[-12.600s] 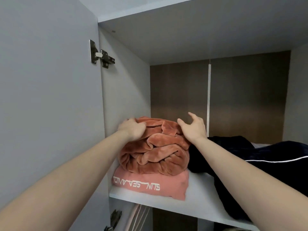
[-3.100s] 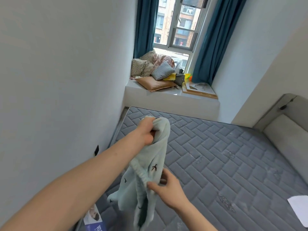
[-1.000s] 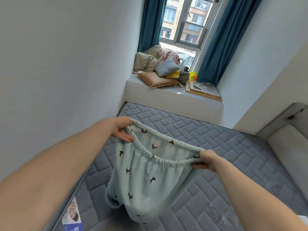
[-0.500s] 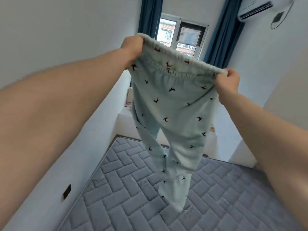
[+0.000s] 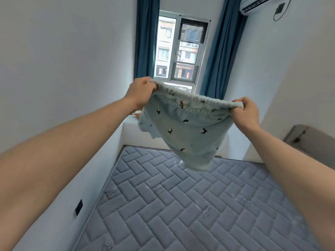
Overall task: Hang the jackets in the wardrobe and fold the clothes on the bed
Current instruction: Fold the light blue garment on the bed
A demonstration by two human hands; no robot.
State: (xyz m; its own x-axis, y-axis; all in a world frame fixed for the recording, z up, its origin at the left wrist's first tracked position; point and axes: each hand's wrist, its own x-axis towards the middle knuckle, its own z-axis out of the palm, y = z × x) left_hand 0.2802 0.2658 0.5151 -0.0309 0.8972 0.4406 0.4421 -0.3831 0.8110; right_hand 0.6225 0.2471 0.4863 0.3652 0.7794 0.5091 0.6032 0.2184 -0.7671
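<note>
The bed (image 5: 190, 205) fills the lower part of the room, its grey quilted mattress bare in the part that shows, running from the person towards the window (image 5: 183, 49) between blue curtains.

The pale green trousers (image 5: 186, 129), printed with small dark birds, are held in the air above the far half of the mattress, clear of it. The waistband is stretched roughly level from side to side between the two hands. The legs appear to billow away from the person, towards the window, rather than hang straight down; their ends are bunched and hard to make out.

The left hand (image 5: 142, 92) grips the left end of the waistband, fingers curled over the elastic. The right hand (image 5: 245, 112) pinches the right end and sits slightly lower. Both arms are extended about equally; neither is clearly nearer the garment.

Judgement: the long axis of the trousers runs forward from the hands, so laying them flat calls for lowering the waistband towards the near side of the mattress.
</note>
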